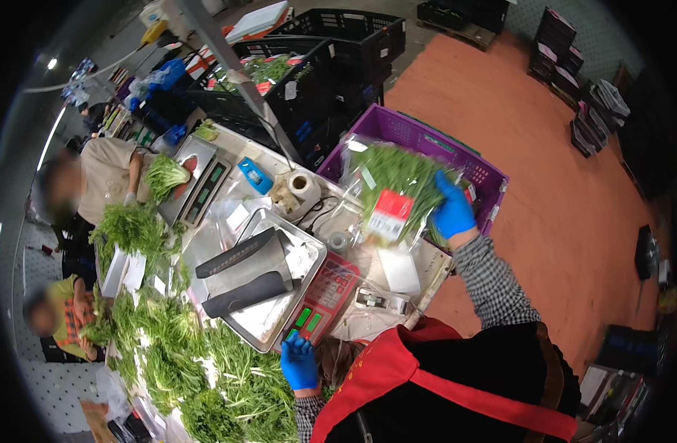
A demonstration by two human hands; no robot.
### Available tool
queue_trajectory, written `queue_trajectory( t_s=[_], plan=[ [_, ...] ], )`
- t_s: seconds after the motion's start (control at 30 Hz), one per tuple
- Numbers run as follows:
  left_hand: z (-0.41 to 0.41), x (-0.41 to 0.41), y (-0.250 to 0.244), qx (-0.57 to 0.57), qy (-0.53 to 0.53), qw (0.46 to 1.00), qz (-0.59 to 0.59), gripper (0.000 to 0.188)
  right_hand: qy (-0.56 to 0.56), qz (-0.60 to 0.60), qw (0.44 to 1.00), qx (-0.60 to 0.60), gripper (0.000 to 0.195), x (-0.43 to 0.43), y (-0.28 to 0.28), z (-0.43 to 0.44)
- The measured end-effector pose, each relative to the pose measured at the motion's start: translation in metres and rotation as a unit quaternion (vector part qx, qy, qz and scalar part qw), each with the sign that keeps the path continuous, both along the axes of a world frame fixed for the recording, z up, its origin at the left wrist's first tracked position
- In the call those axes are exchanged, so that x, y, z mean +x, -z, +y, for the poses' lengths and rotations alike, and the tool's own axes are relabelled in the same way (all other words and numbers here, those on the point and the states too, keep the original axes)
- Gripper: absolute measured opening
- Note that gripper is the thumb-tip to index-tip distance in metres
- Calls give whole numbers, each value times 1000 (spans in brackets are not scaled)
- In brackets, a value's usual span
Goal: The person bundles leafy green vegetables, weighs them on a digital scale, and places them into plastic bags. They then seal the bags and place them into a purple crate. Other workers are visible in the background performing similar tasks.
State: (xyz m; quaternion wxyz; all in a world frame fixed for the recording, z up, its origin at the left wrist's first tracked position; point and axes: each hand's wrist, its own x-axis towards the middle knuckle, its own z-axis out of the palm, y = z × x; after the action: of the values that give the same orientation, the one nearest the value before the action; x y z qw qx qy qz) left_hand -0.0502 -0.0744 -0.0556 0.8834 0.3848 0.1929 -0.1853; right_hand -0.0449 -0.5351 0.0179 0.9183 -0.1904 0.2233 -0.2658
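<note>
My right hand (453, 206), in a blue glove, grips a clear plastic bag of leafy greens (393, 166) by its right side. The bag carries a red-and-white label (391, 213) and is over the near side of a purple plastic crate (421, 130). My left hand (299, 362), also blue-gloved, is beside the lower corner of a red digital scale (330, 285) with lit green displays. Its fingers look curled, and what is under them is hidden. On the scale's metal pan (308, 255) rests a curved grey plate with black strips (249, 266).
Loose greens (205, 360) cover the table's left side. A tape dispenser (380, 299), a paper roll (303, 188) and a second scale (197, 180) stand on the table (427, 266). Black crates (310, 72) are stacked behind a metal post (238, 77). Two people (108, 171) work opposite.
</note>
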Motion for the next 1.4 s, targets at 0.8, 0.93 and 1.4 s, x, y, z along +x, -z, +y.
queue_trajectory(
  t_s=[0.8,0.93,1.4],
  plan=[
    [16,-3,41,13,101,991,87,37,-74,526,467,-707,81,-69,229,-90],
    [9,-12,30,71,82,988,112,39,-289,566,360,-683,104,-53,232,-68],
    [29,-42,21,5,-19,999,31,36,-360,441,493,-658,58,-54,329,-227]
  ],
)
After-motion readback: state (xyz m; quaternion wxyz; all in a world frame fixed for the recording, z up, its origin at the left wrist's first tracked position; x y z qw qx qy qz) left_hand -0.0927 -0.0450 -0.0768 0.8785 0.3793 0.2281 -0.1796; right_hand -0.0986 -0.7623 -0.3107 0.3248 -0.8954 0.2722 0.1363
